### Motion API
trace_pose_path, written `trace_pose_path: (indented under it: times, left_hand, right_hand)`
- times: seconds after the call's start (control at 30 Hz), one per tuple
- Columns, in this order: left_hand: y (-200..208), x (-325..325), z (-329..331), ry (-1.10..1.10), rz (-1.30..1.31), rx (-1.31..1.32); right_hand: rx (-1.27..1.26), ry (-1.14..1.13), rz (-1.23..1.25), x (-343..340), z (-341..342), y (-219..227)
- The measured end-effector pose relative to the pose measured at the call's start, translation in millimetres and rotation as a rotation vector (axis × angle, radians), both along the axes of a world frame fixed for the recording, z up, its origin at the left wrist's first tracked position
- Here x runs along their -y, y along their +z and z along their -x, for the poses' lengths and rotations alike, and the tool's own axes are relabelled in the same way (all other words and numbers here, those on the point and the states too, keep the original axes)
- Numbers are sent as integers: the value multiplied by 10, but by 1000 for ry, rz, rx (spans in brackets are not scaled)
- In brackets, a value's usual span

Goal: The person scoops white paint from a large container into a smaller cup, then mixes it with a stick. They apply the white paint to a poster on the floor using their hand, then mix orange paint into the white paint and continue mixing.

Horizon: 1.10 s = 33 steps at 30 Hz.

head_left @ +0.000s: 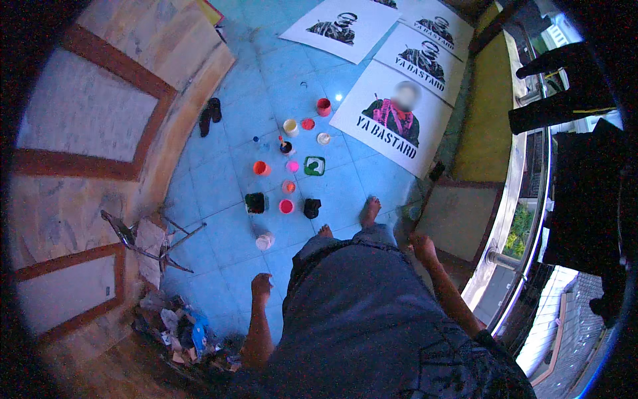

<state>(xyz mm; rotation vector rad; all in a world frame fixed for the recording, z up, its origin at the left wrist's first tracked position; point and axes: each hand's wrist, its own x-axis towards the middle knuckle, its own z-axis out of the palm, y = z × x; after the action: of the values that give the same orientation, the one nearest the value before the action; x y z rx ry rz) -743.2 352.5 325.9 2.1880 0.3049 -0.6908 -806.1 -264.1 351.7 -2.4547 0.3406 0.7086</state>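
My left hand [261, 286] hangs beside my left thigh, fingers curled; a small pale spot shows at its edge, too unclear to name. On my right side, my right hand [423, 246] is also curled, and whatever it may hold is hidden. Ahead of my bare feet stand paint pots on the floor: a pink one [286, 207], an orange one [261, 168], a red one [323, 107] and a cream one [290, 128]. A brush [281, 140] leans in a dark pot. A white container [264, 241] is the nearest to my left hand.
Several stencilled portrait posters [392, 126] lie on the blue tiled floor [219, 173] ahead right. Dark slippers [210, 117] lie by the left wall. A metal-legged folding stand [149, 243] and a rubbish heap [189, 332] are at left. A metal railing [531, 266] with dark cloths runs along the right.
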Motion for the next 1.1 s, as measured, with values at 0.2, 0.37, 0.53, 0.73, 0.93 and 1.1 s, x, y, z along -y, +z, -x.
trace_pose_path:
  times: [0.2, 0.37, 0.53, 0.73, 0.93, 1.1]
  left_hand:
    - [-338, -26, 209, -511, -240, 211]
    - [56, 395, -282, -583, -319, 279]
    - [456, 1315, -1002, -314, -192, 314]
    - [543, 1965, -1124, -755, -395, 621]
    - [121, 1771, -463, -186, -193, 77]
    - [-370, 1162, -267, -230, -154, 103]
  right_hand:
    - [340, -443, -592, 856, 869, -831]
    - [-120, -399, -224, 1176, 538, -17]
    - [-80, -814, -519, 1558, 189, -59]
    - [-174, -510, -262, 2297, -386, -854]
    - [83, -753, -660, 1996, -1014, -540]
    - [18, -680, -543, 2072, -857, -794]
